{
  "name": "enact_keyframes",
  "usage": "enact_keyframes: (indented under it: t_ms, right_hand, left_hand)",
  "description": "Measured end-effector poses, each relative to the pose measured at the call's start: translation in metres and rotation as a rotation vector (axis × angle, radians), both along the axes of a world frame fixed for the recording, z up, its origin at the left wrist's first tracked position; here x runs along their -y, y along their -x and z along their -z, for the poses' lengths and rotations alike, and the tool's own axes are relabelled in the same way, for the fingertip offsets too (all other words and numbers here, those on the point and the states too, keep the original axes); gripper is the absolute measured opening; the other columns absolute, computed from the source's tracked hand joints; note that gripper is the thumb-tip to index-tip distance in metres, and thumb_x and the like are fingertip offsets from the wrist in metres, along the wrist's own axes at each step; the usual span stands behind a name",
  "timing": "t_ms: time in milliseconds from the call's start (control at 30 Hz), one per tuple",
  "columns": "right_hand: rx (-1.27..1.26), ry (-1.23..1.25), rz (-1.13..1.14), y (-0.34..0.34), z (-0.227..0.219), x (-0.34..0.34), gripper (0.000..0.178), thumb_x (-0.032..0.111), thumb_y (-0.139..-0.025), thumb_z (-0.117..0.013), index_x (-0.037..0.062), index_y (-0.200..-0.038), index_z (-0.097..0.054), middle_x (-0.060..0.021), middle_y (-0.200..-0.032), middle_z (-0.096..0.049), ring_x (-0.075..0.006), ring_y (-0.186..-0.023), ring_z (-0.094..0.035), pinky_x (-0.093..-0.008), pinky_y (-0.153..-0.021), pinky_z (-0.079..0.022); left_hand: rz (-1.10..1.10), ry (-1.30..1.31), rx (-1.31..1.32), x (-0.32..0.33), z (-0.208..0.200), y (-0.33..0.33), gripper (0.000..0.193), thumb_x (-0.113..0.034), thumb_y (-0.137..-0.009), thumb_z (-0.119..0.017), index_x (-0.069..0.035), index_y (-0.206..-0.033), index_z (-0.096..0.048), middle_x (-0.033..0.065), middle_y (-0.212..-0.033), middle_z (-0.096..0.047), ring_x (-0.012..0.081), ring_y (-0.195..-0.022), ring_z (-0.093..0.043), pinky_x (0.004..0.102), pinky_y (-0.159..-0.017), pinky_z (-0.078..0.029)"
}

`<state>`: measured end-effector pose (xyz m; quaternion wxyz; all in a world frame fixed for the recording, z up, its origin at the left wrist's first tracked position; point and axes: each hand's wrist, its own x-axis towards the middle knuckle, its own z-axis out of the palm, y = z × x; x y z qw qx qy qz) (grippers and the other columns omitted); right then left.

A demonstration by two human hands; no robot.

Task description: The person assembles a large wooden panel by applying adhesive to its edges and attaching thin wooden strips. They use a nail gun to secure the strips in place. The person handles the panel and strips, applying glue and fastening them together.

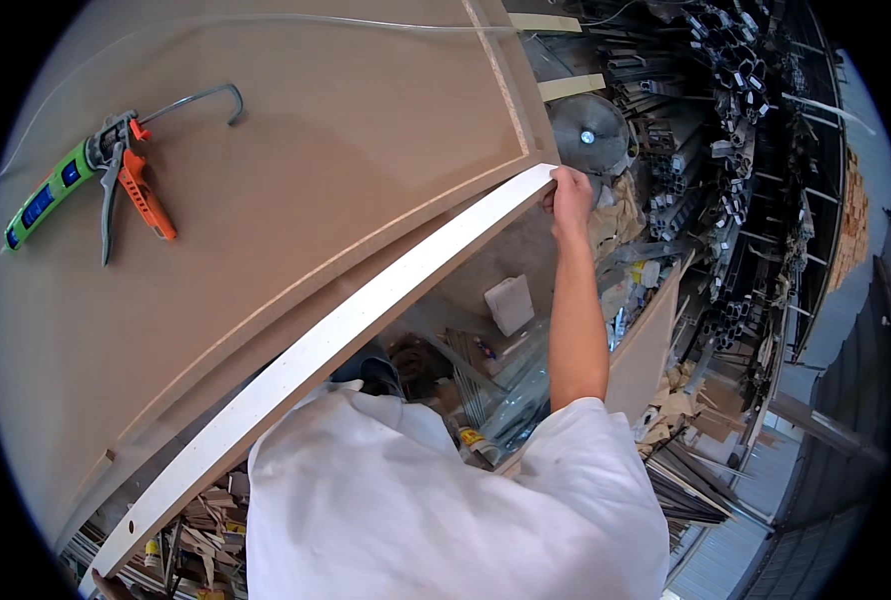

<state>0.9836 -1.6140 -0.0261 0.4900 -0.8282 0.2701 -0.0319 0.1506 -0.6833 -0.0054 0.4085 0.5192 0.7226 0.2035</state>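
Long white board [346, 310] held alongside the near edge of the counter [316, 150], running from the counter's near-left corner up to its right corner. White face up, brown side edge toward the person. A dark slot of open space shows between board and counter along the middle of the run; whether the two touch at the right corner, cannot tell. Small dark oval mark in the white face, close to the lower-left end.

Right hand [572, 200]: closed round the board's far end, just off the counter's right corner, arm stretched out. Left hand [113, 586]: mostly hidden, only dark fingers at the board's lower-left end; cannot tell how firmly they close, if at all.

On the counter, toward its left edge: caulking gun [116, 170] lying on its side, green cartridge, orange trigger, hooked grey rod pointing to the right. Thin clear tube [296, 17] along the far side.

Beyond the right edge: grey round disc [591, 130] with a bright centre; farther off, racked metal profiles [726, 100].

Below, between board and right arm: pale squarish block [509, 305] among litter. Wood scraps [206, 530] under the board's lower-left stretch.
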Motion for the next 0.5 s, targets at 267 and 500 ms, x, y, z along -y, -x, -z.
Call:
enact_keyframes:
  t_ms: [267, 500]
  right_hand:
    - [-0.017, -0.04, -0.052, -0.013, -0.004, 0.013, 0.029, 0.017, -0.089, -0.065, -0.0016, -0.111, -0.062, -0.004, -0.071, -0.058, -0.0133, -0.052, -0.052, -0.0291, -0.046, -0.04]
    - [-0.125, -0.088, -0.122, -0.018, -0.007, 0.021, 0.031, 0.021, -0.091, -0.062, -0.001, -0.112, -0.064, -0.0075, -0.079, -0.063, -0.0169, -0.057, -0.06, -0.031, -0.05, -0.046]
  left_hand:
    - [0.032, 0.015, -0.006, -0.029, -0.003, -0.007, 0.063, -0.047, -0.105, -0.053, 0.0, -0.146, -0.045, 0.0177, -0.136, -0.055, 0.0324, -0.125, -0.057, 0.0452, -0.107, -0.048]
    - [0.079, 0.046, 0.014, -0.05, 0.007, -0.019, 0.065, -0.049, -0.106, -0.052, 0.0, -0.147, -0.043, 0.0185, -0.138, -0.053, 0.0333, -0.128, -0.055, 0.0458, -0.109, -0.048]
